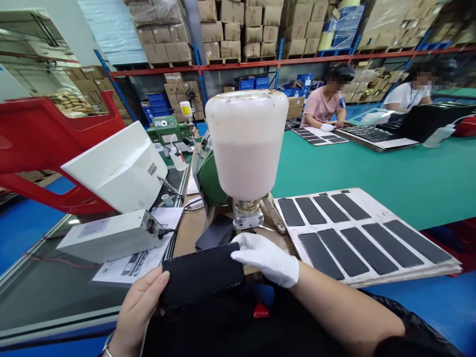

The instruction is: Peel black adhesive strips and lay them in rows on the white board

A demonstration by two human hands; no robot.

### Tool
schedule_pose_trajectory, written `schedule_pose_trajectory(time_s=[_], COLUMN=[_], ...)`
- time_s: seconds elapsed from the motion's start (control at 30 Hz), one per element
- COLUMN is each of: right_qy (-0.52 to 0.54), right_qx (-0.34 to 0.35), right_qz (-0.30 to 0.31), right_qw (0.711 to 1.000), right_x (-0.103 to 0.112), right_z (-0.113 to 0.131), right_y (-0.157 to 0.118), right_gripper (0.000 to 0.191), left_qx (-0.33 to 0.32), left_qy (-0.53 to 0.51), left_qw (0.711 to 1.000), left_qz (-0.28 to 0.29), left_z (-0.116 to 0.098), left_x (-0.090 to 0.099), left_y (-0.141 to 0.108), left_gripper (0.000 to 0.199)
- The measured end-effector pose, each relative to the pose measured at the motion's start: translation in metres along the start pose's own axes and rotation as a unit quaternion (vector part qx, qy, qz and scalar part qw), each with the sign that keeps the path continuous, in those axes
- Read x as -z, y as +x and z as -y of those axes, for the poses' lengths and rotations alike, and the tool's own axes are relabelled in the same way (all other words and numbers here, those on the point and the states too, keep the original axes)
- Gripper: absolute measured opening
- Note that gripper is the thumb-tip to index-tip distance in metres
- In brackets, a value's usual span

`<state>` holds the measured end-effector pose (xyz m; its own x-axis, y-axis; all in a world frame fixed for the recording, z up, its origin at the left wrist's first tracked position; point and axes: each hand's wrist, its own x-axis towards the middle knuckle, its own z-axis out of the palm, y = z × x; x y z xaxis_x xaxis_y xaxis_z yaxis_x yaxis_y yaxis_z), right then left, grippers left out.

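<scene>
A flat black rectangular panel is held level in front of my body, with a hand at each end. My bare left hand grips its left end, thumb on top. My right hand, in a white glove, pinches the far right corner. Just beyond the panel, a stack of similar dark panels lies on the brown work surface. Above it stands a machine's large translucent bottle, partly filled with pale liquid, on a metal fitting. What lies under the held panel is hidden.
Right of me, a white board carries rows of dark panels on the green table. Left are a white monitor and a grey metal box. Two co-workers sit across the table. Loaded shelves line the back.
</scene>
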<state>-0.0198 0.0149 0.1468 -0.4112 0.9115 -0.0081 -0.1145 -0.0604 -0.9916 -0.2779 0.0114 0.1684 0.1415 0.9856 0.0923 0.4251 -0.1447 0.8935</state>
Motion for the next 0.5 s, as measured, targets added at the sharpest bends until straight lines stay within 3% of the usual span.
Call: schedule_pose_trajectory(time_s=[0.1, 0.17, 0.23, 0.3, 0.4, 0.5], right_qy=[-0.091, -0.175, -0.217, -0.162, 0.033, 0.184], right_qx=[-0.063, -0.076, -0.085, -0.096, -0.063, -0.035], right_qz=[-0.01, 0.011, 0.015, -0.001, -0.063, -0.125], right_qw=[0.994, 0.982, 0.972, 0.982, 0.995, 0.974], right_x=[0.021, 0.029, 0.033, 0.035, 0.04, 0.043], right_z=[-0.008, -0.011, -0.013, -0.013, -0.012, -0.012], right_y=[-0.01, -0.018, -0.028, -0.04, -0.056, -0.063], right_gripper=[0.055, 0.059, 0.04, 0.027, 0.034, 0.042], left_qx=[-0.035, -0.075, -0.086, -0.05, 0.019, 0.055], left_qy=[0.033, 0.083, 0.064, -0.028, -0.177, -0.281], left_qw=[0.972, 0.945, 0.932, 0.925, 0.892, 0.867], left_qz=[0.229, 0.308, 0.345, 0.375, 0.415, 0.408], left_z=[-0.026, -0.036, -0.037, -0.032, -0.019, -0.01], left_x=[-0.022, -0.042, -0.064, -0.085, -0.111, -0.13], left_y=[0.015, 0.029, 0.044, 0.057, 0.069, 0.069], left_gripper=[0.034, 0.037, 0.038, 0.041, 0.058, 0.064])
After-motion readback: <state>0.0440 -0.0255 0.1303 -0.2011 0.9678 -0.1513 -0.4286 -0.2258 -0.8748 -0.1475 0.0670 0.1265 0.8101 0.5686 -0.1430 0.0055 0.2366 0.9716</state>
